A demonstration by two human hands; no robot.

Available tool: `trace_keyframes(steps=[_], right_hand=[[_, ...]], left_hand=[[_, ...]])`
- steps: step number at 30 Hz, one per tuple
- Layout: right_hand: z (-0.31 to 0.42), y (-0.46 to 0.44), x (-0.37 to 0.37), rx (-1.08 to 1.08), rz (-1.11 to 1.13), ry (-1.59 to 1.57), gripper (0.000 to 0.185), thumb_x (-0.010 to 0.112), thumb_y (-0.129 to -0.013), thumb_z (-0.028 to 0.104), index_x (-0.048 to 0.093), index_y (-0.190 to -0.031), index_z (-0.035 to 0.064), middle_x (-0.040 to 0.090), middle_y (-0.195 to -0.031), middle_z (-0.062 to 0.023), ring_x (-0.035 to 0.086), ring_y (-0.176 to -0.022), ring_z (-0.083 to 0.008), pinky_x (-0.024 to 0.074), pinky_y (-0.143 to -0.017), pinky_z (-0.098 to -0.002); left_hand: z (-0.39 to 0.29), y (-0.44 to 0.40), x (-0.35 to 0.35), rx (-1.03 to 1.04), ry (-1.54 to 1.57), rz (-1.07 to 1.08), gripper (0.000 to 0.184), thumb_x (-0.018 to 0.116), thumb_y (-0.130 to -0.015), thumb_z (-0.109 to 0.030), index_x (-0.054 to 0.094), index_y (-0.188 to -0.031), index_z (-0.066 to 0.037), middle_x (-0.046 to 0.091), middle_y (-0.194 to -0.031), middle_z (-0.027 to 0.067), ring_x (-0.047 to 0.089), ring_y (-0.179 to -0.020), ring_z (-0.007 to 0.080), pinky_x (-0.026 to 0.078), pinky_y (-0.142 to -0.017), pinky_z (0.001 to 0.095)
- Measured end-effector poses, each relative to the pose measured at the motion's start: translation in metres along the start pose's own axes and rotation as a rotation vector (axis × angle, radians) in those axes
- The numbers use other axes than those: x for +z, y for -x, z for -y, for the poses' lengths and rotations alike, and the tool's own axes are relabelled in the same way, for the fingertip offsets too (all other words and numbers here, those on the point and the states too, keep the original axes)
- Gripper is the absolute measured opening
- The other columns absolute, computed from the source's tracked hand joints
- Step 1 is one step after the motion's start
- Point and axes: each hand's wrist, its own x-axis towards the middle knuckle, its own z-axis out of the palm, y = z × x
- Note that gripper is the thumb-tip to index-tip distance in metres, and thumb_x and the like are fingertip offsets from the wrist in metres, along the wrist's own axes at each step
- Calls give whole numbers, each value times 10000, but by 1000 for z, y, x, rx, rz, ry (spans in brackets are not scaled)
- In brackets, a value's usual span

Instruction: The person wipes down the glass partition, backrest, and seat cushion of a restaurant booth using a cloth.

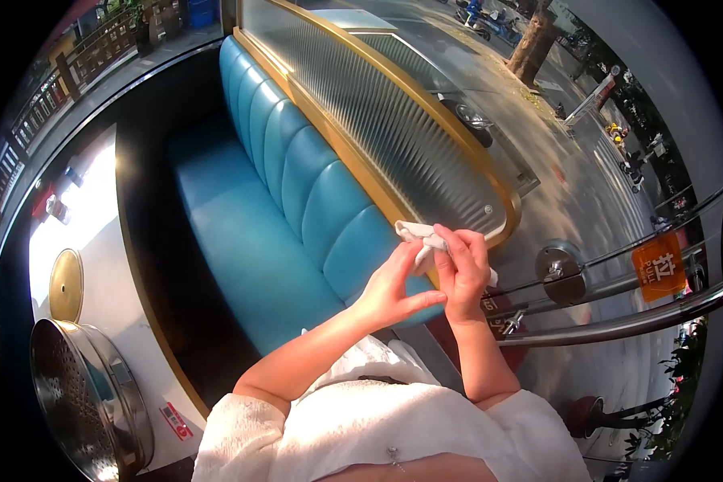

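My left hand (pixel 391 283) and my right hand (pixel 462 269) meet in front of me, both closed on a crumpled white cloth (pixel 416 230). Part of the cloth sticks up between the fingers, and more of it hangs below, partly hidden by the hands. Behind the hands runs the wooden top edge of a blue padded bench (pixel 297 161). A ribbed glass partition (pixel 386 104) with a gold-brown frame rises just beyond the cloth.
On the left, a white table (pixel 136 321) holds a shiny perforated metal pot (pixel 128 394), a round gold disc (pixel 66 285) and a red-white label (pixel 177 421). At right are a glass door's metal handle (pixel 618 329) and an orange pull sign (pixel 659 267).
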Motion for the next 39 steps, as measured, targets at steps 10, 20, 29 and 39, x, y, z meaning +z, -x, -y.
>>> trace_keyframes(steps=[10, 20, 29, 39], right_hand=[[-14, 22, -12, 277, 531, -23, 359, 743, -720, 158, 576, -1020, 49, 648, -909, -96, 650, -787, -231, 499, -688, -316], [-32, -26, -60, 282, 117, -391, 262, 527, -935, 235, 627, -918, -7, 516, -716, -13, 466, -643, -87, 390, -596, -226], [-4, -93, -92, 305, 0, -462, 218, 545, -926, 200, 615, -858, 5, 549, -702, 8, 489, -631, -51, 387, -560, -192], [-19, -64, -54, 433, 205, -726, 293, 663, -841, 184, 556, -1049, 7, 635, -851, -55, 614, -823, -121, 488, -751, -253]], left_hand=[[-1, -28, -73, -414, 27, 90, 214, 567, -908, -232, 601, -859, -26, 516, -611, -20, 452, -513, 43, 351, -448, 220], [-18, -95, -82, -36, 122, -189, 331, 484, -958, -316, 612, -849, -30, 549, -725, -17, 468, -662, 45, 404, -591, 214], [-69, -146, -26, -49, 533, -313, 353, 481, -958, -334, 582, -777, -48, 511, -677, -43, 421, -628, 29, 356, -544, 202], [-68, -145, -27, -126, 381, -87, 370, 497, -949, -340, 589, -781, -23, 508, -636, -35, 418, -567, 30, 341, -483, 206]])
